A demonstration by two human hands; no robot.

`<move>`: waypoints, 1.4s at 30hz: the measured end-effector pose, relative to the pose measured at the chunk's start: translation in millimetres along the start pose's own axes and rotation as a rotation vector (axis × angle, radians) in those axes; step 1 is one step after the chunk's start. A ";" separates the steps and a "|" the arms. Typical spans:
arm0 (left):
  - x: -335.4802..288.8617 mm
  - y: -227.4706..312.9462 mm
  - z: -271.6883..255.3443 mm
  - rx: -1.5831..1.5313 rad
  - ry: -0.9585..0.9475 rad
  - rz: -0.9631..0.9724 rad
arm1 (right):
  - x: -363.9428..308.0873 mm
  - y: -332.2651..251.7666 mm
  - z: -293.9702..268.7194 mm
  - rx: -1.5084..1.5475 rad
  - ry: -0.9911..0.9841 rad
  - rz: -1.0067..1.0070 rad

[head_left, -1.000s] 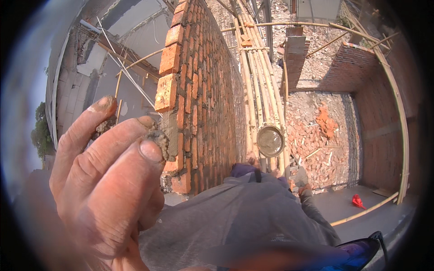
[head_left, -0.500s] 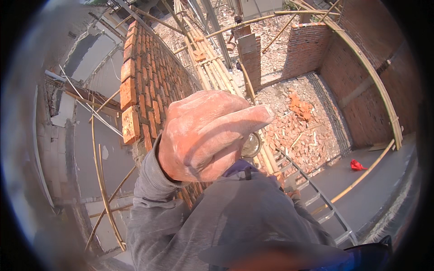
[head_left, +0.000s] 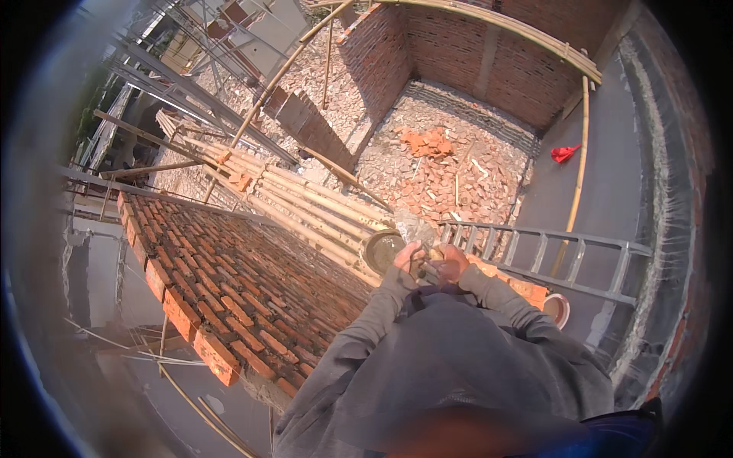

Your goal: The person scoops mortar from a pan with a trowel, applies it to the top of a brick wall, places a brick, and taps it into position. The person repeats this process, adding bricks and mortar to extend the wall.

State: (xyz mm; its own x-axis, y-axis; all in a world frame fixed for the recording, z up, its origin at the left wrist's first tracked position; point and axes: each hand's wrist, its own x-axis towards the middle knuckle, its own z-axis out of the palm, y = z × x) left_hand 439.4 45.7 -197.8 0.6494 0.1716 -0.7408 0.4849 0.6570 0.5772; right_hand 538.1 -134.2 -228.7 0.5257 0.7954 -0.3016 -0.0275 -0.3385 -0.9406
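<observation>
Low in front of my body, my left hand [head_left: 410, 258] and my right hand [head_left: 451, 264] are close together with curled fingers. A small greyish thing shows between them, too hidden to name. Just left of my left hand stands a round dark bucket [head_left: 382, 250] with grey stuff in it, at the near end of a bamboo pole platform [head_left: 321, 210]. A pale grey patch [head_left: 414, 227] lies just beyond my fingers; its kind is unclear. Orange bricks [head_left: 523, 287] lie to the right of my right hand.
A brick wall [head_left: 221, 294] rises along the left. An aluminium ladder [head_left: 580, 259] leans at the right, above a pale round bucket [head_left: 557, 309]. Far below lie brick rubble [head_left: 427, 187] and a brick enclosure [head_left: 450, 53]. A red cloth-like thing [head_left: 565, 154] lies beside a bamboo pole [head_left: 582, 183].
The view has turned to the right. My left hand, raised close to the camera before, has dropped to meet my right hand beside the bucket.
</observation>
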 end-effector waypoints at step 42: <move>-59.8 -18.2 -111.7 1.062 0.718 -0.338 | -129.4 381.0 -105.3 0.143 1.282 1.767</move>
State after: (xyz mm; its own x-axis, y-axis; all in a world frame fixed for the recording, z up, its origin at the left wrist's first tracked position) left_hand 326.3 105.5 -202.4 0.1141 0.6775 -0.7266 0.9933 -0.0895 0.0725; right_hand 549.1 -419.1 -531.6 0.0155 -0.8967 -0.4424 -0.9941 -0.0613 0.0894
